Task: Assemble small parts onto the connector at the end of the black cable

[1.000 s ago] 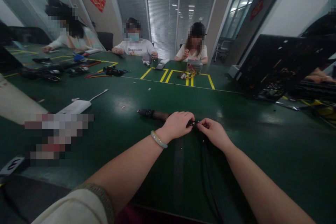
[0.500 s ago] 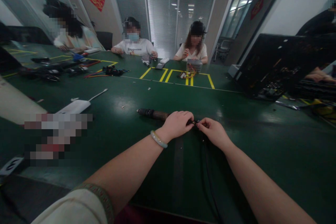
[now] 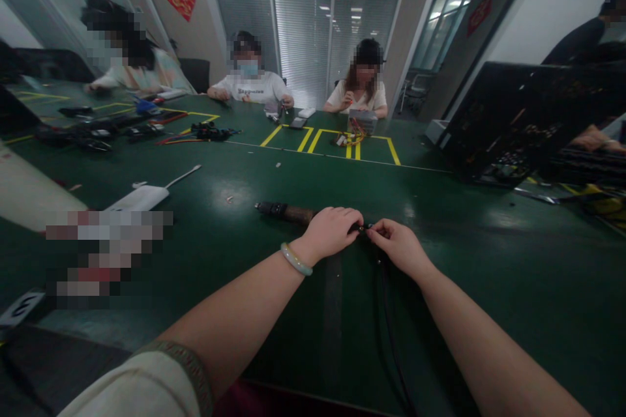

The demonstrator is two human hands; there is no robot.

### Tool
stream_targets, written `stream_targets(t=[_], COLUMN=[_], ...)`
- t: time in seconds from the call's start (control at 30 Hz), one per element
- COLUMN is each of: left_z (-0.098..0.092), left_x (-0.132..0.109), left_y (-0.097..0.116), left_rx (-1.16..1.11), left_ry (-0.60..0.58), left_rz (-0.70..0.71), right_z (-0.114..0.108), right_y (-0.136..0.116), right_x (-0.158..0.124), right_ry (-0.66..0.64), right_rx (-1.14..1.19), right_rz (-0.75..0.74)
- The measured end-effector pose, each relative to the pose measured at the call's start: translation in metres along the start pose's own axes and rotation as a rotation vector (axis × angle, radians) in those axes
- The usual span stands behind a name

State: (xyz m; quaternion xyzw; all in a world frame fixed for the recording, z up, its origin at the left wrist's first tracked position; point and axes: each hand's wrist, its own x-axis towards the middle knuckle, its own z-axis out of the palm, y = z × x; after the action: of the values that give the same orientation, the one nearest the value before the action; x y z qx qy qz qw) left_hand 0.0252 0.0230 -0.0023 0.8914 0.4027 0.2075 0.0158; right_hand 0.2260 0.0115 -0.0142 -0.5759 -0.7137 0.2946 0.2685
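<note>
On the green table lies an electric screwdriver [image 3: 297, 214], a dark stick-shaped tool with a black nose pointing left. My left hand [image 3: 332, 232], with a pale green bangle at the wrist, is closed over its rear part. Close against that end, my right hand [image 3: 397, 242] pinches the small end of a black cable [image 3: 386, 303]; a tiny brass-coloured spot shows between the hands. From there the cable runs down toward the table's near edge. Whether the cable's end sits inside the tool is hidden by my fingers.
To the left are a white power strip [image 3: 147, 197] and another person's sleeve [image 3: 36, 192]. A large black panel [image 3: 493, 124] stands on the right. Across the table, several people sit near yellow tape marks, cables [image 3: 210, 131] and a grey box [image 3: 362, 122].
My hands and the screwdriver have hardly moved. The black cable hangs slightly differently below my right hand. At far left and far right, people across the table have shifted a little.
</note>
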Motion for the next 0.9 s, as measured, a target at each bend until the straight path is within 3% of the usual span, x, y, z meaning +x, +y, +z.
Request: stream_targets(t=[0.9], left_z=[0.0037], left_x=[-0.0007], left_y=[-0.0039], left_rx=[-0.022], left_ry=[0.019], left_rz=[0.012], right_z=[-0.0017], right_y=[0.0009], right_x=[0.0009], right_ry=[-0.04], right_rx=[-0.037], right_rz=[0.018])
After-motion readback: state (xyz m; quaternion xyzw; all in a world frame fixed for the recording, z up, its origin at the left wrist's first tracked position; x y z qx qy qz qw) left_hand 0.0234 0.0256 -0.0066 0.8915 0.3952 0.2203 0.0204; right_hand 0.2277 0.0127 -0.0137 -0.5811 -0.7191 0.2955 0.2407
